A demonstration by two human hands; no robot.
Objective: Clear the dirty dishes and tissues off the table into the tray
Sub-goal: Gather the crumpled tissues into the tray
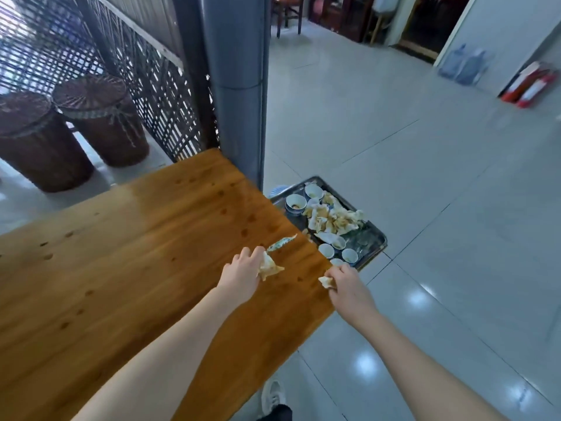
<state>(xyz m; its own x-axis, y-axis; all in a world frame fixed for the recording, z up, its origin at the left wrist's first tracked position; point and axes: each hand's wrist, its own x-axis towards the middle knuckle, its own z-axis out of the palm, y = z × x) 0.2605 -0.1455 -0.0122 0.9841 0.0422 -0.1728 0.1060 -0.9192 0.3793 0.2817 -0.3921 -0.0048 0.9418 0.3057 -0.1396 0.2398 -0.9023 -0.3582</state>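
Over the wooden table (145,253), my left hand (243,273) grips a crumpled stained tissue (269,266). A greenish torn wrapper (280,243) lies on the table just beyond that hand. At the table's right edge my right hand (346,288) pinches a smaller tissue (326,281). A metal tray (368,237) sits lower, just past the table's far right edge. It holds several small white cups (296,202) and a heap of used tissues (332,218).
A grey pillar (236,86) stands at the table's far corner, with a dark lattice screen (136,86) to its left. Two brown wicker stools (69,129) stand behind the table. Grey tiled floor (425,177) stretches to the right. My shoe (273,396) shows below.
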